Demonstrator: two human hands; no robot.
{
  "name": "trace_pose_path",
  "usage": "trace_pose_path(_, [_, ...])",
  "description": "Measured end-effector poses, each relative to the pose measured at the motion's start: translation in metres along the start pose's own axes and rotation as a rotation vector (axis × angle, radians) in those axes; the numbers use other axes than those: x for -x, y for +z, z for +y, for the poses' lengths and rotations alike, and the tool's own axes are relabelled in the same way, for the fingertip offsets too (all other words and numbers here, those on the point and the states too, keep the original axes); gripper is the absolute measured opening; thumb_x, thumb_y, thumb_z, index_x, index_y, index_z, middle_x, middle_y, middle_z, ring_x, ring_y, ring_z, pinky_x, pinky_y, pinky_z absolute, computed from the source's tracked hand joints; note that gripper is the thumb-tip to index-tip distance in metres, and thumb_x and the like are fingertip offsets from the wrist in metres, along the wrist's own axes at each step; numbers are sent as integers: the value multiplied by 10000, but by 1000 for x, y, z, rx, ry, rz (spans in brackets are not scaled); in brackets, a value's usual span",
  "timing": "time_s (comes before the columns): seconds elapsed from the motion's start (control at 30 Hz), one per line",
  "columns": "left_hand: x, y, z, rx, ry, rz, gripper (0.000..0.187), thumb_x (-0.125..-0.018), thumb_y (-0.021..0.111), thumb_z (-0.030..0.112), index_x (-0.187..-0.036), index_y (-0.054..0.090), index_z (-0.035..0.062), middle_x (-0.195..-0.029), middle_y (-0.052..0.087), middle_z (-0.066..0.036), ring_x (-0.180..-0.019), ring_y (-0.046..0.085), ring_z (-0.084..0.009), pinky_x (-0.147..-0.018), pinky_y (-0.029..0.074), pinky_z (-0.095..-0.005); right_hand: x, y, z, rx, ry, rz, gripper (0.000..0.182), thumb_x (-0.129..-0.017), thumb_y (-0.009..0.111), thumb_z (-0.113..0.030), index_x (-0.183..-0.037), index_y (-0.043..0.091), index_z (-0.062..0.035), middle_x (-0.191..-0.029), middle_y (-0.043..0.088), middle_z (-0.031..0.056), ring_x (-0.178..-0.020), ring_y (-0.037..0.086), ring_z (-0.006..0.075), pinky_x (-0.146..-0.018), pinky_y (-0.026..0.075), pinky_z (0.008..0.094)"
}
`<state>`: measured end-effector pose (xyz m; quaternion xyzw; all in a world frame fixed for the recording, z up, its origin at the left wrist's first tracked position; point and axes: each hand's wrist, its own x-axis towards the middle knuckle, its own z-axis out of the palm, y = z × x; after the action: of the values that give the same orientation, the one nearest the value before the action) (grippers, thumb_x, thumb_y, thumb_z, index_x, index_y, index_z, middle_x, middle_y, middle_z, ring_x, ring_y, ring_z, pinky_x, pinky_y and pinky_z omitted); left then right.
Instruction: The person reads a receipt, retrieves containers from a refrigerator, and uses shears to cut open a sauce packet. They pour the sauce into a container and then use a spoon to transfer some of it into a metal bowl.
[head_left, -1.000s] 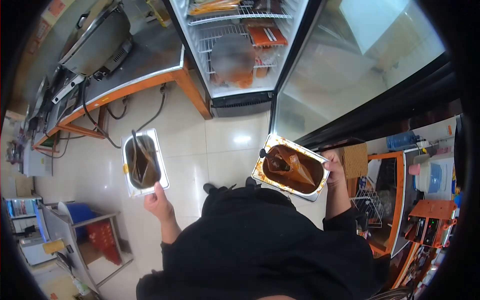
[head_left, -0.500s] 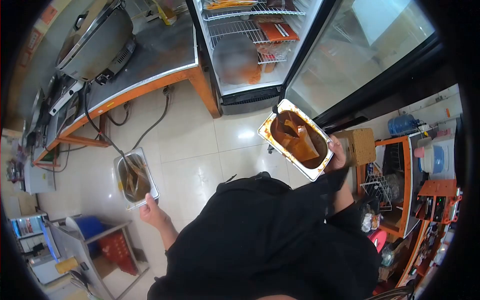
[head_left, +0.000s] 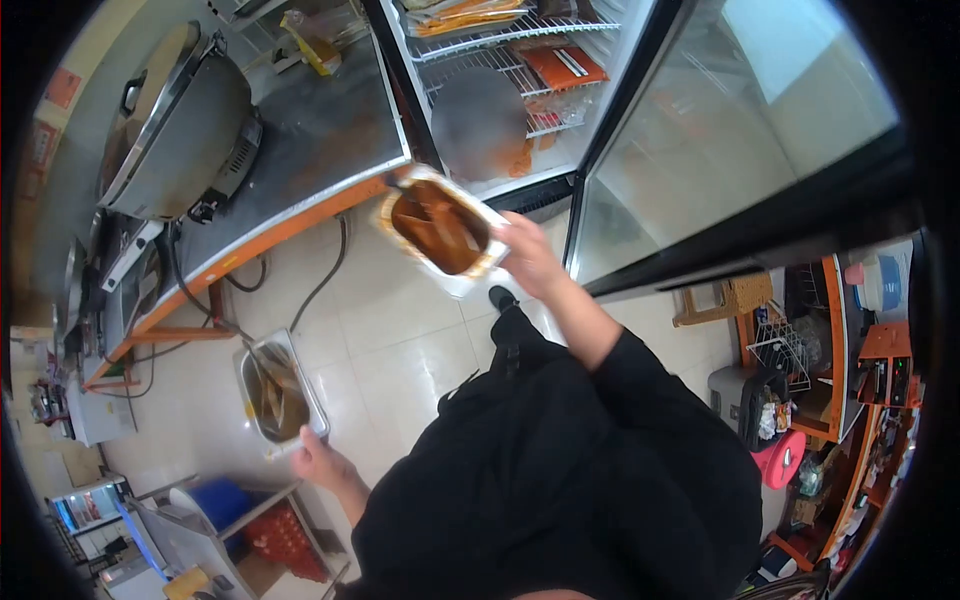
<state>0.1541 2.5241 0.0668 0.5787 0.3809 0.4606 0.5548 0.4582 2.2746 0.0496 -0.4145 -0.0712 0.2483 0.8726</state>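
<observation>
My right hand (head_left: 528, 258) grips the near end of a steel pan (head_left: 478, 278) of reddish-brown sauce with a ladle in it, held out toward the open fridge (head_left: 500, 90). My left hand (head_left: 318, 462) holds a second steel pan (head_left: 277, 392) of dark liquid with a utensil in it, low at my left side above the tiled floor. My black sleeves and body fill the lower middle of the view.
The fridge's glass door (head_left: 720, 130) stands open to the right. Wire shelves inside hold packets and a blurred item. A steel counter (head_left: 300, 130) with a large lidded cooker (head_left: 180, 110) lies to the left. Cables hang under it. Shelving and appliances crowd the right side.
My right hand has swung the sauce pan left and forward, up to the fridge opening. The left pan has dropped lower and nearer my side. I have stepped closer to the fridge.
</observation>
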Motion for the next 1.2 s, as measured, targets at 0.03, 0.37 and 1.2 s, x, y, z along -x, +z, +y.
trace_pose_path(0.03, [-2,-1,-1,-22,-10,12,180,-860,564,109,-789,546,-55,-790,583,-93,-685,547,-134,-635,468,-247,-37,11,12,-3,16,-48,141,-862,541,-218,-889,533,-80,-832,543,21,-747,556,126,-681,482,303])
trace_pose_path(0.37, [0,76,39,-97,-53,267,234,-870,515,119,-959,523,-97,-952,584,-175,-838,572,-213,-748,459,-303,-308,102,96,-40,112,-67,201,-878,529,-213,-753,434,-86,-785,541,43,-688,600,142,-609,525,267])
trace_pose_path(1.2, [-112,186,57,-198,54,159,436,-904,479,240,-1138,454,-128,-1064,546,-256,-1009,558,-275,-931,447,-329,-387,-259,-97,2138,-185,990,282,-809,461,-137,-1043,576,-31,-921,630,139,-741,637,290,-585,519,376])
